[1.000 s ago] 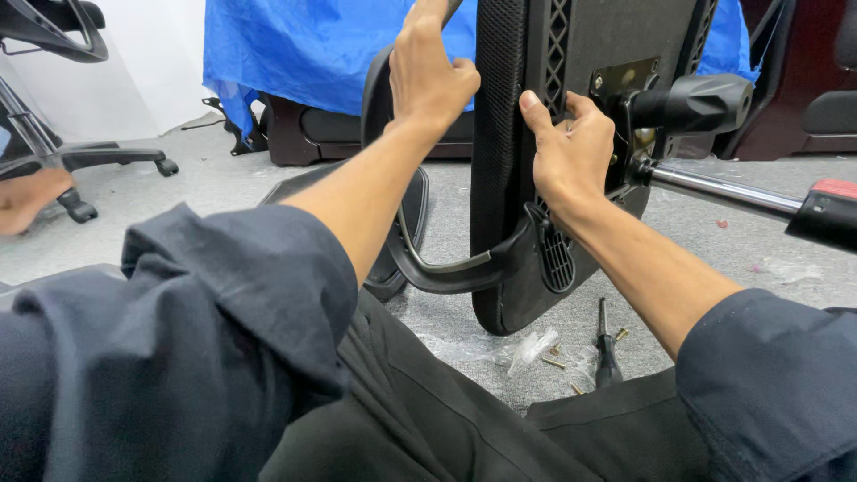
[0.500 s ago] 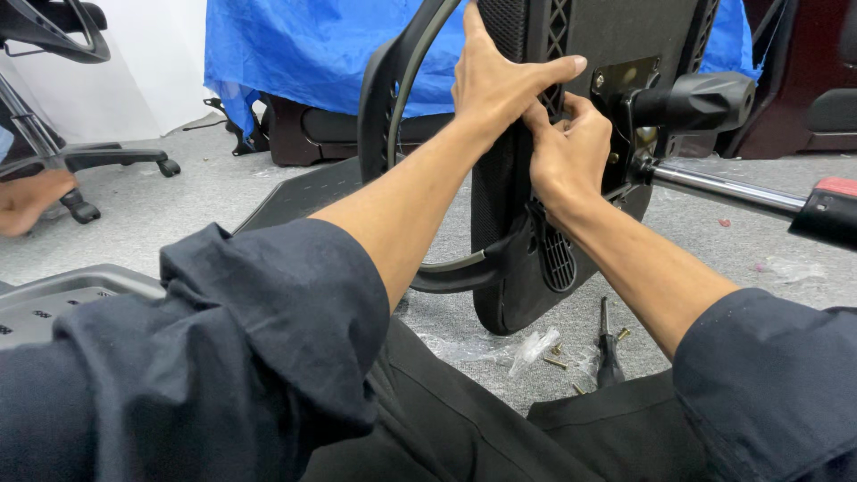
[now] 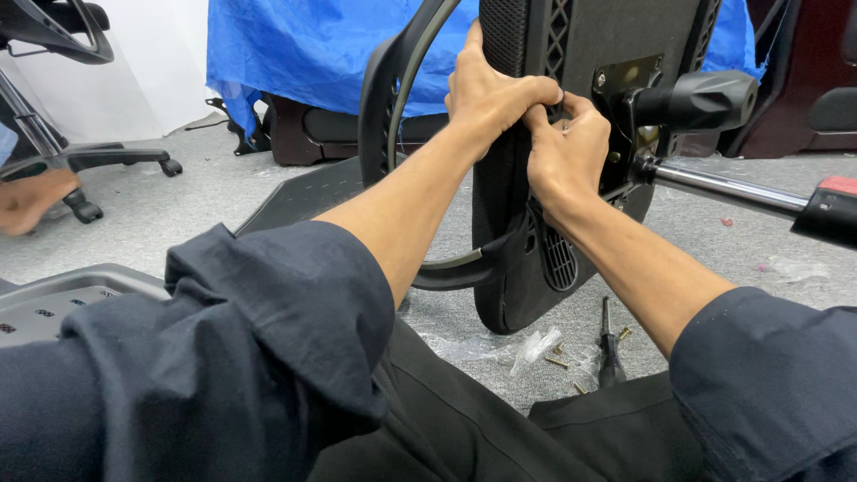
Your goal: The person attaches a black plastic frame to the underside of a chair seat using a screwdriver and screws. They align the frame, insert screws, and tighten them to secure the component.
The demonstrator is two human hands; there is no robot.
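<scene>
Head view shows both bare hands bunched together on the upturned black office chair seat (image 3: 536,178), which stands on edge at the upper centre of the frame with its mesh-covered rim facing the person and its ribbed plastic underside turned to the right. Left hand (image 3: 494,94) wraps over that padded rim, fingers curled and pressed tight onto the edge of the lattice. Right hand (image 3: 564,153) sits just below and touching it, fingers closed and pinching at the seat's underside beside the metal mounting plate (image 3: 625,76); what its fingertips hold cannot be seen. A curved black plastic armrest loop (image 3: 393,107) arches to the left of the seat and joins it low down. To the right, a black knobbed lever (image 3: 701,98) and a shiny metal rod (image 3: 723,187) jut from the mechanism. On the grey carpet (image 3: 759,241) at lower centre lie a dark screwdriver (image 3: 609,344), a few brass screws (image 3: 555,361) and a clear plastic bag (image 3: 531,346). A blue tarpaulin (image 3: 295,54) hangs at upper left.
</scene>
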